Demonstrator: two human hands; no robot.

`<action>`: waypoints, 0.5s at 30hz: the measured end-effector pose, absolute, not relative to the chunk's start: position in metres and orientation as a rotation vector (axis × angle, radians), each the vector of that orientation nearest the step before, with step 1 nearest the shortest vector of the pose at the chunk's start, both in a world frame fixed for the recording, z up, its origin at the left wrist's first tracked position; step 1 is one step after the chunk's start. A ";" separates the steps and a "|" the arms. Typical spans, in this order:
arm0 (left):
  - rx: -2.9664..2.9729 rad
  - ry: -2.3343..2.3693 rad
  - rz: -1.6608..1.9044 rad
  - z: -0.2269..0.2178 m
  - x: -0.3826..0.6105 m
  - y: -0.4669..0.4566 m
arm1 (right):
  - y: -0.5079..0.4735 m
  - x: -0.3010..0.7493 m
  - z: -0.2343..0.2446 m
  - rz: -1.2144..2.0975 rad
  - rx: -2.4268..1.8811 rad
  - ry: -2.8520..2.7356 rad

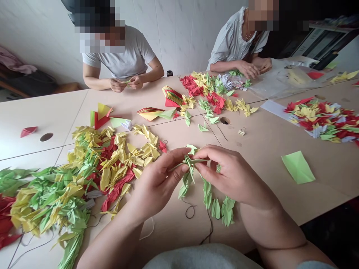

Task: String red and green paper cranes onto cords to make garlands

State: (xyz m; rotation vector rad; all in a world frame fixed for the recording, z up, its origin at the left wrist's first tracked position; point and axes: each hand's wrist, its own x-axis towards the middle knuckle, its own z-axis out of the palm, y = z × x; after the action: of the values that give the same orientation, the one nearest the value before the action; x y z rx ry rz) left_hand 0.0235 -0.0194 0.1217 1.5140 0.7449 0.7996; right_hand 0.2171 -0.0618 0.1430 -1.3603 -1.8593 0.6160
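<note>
You had both hands up over the table [260, 149], your left hand [161, 183] and your right hand [230, 173] meeting at a folded green paper piece [190, 169]. Your left thumb and fingers were pinched together on one side of it, and your right thumb and fingers were closed on the other, so the piece sat between your fingertips, above the tabletop. Just beneath and beyond your hands lay more green folded pieces [207, 193], with a dark cord [211, 227] trailing toward you. To your left spread a large heap of yellow, green and red folded paper [58, 198]; a small red piece [162, 146] lay near your left hand. Off to your right, well apart from your hand, was a creased green sheet [298, 167], and beyond it a mixed pile of folded pieces [327, 118]. Across the table, two people [123, 56] sat with their hands at paper pieces.
</note>
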 end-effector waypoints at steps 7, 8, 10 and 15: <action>1.478 0.736 0.802 0.126 0.025 -0.019 | -0.060 0.219 0.139 0.694 -1.348 -1.842; 1.501 0.742 0.793 0.127 0.025 -0.019 | -0.059 0.219 0.139 0.715 -1.338 -1.830; 1.580 0.765 0.750 0.128 0.023 -0.017 | -0.059 0.220 0.139 0.754 -1.316 -1.818; 1.662 0.745 0.674 0.133 0.018 -0.012 | -0.057 0.219 0.143 0.859 -1.266 -1.816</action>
State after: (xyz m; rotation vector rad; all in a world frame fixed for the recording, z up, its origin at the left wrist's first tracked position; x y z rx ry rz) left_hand 0.0178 -0.0116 0.1326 1.6619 0.7445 0.6738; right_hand 0.2188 -0.0566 0.1426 -1.2663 -1.8157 0.8586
